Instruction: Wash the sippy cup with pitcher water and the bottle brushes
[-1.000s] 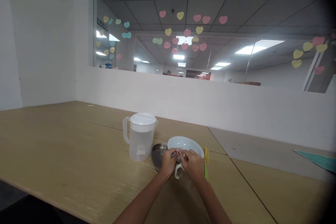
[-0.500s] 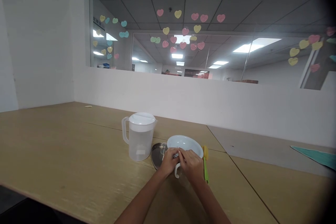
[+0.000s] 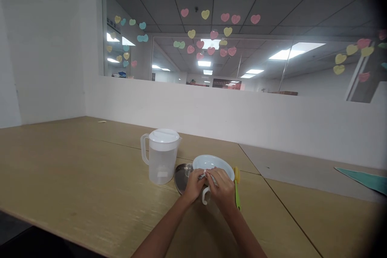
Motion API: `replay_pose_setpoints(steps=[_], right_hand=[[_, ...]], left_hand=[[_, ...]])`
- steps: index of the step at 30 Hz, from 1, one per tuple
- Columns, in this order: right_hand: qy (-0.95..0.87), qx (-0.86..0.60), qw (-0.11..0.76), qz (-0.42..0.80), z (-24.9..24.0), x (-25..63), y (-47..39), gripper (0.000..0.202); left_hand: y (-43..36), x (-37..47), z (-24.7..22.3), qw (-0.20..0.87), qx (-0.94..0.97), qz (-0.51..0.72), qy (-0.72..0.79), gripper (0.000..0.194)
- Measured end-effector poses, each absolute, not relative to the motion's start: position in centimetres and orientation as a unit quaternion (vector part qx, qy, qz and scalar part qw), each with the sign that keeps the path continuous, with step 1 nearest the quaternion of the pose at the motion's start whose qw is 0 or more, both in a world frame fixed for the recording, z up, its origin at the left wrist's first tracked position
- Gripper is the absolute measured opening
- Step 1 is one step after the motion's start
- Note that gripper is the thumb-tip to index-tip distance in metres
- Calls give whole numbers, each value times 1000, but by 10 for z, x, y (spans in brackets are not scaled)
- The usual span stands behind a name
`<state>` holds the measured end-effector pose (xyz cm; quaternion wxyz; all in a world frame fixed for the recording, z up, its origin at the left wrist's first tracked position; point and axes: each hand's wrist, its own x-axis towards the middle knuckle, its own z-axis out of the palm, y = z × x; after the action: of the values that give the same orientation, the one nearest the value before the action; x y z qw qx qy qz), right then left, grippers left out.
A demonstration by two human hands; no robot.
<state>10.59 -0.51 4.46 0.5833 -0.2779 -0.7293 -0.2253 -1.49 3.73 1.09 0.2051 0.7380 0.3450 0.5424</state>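
Close together at the near rim of a white bowl (image 3: 213, 162) are my left hand (image 3: 193, 187) and my right hand (image 3: 223, 189). Their fingertips meet in a pinch on a small white thing (image 3: 204, 172), too small to name. Below the fingers a curved white handle (image 3: 205, 196) shows, like that of a cup, with its body hidden by my hands. Left of my left hand lies a round metal tray (image 3: 180, 178) with a small clear glass (image 3: 188, 168) on it, partly covered. A green-handled brush (image 3: 237, 196) with a yellow head lies just right of my right hand.
A lidded translucent pitcher (image 3: 163, 163) stands left of the tray, handle to the left. A teal cloth (image 3: 363, 178) lies at the far right of the wooden table (image 3: 90, 185). Behind it rises a white wall (image 3: 181, 105) with a window above.
Both hands stay nearly in place at the bowl. The fingertips have shifted slightly, and the small white thing between them now shows. The camera view has moved a little.
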Motion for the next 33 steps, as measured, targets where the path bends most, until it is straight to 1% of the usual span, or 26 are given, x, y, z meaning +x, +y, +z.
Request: replay_pose_setpoints(steps=[5, 12, 18, 25, 33], right_hand=[[-718, -265, 595, -245, 47, 102, -9, 16], [-714, -280, 585, -264, 52, 100, -13, 13], [-717, -305, 562, -278, 49, 101, -11, 15], [-709, -326, 550, -297, 40, 103, -2, 15], [-704, -329, 542, -320, 40, 103, -6, 12]], left_hand=[[33, -15, 16, 201, 720, 578, 328, 31], [29, -15, 19, 214, 699, 600, 327, 30], [27, -16, 25, 194, 682, 617, 342, 30], [24, -17, 28, 182, 714, 593, 325, 28], [23, -19, 30, 168, 718, 597, 316, 27]])
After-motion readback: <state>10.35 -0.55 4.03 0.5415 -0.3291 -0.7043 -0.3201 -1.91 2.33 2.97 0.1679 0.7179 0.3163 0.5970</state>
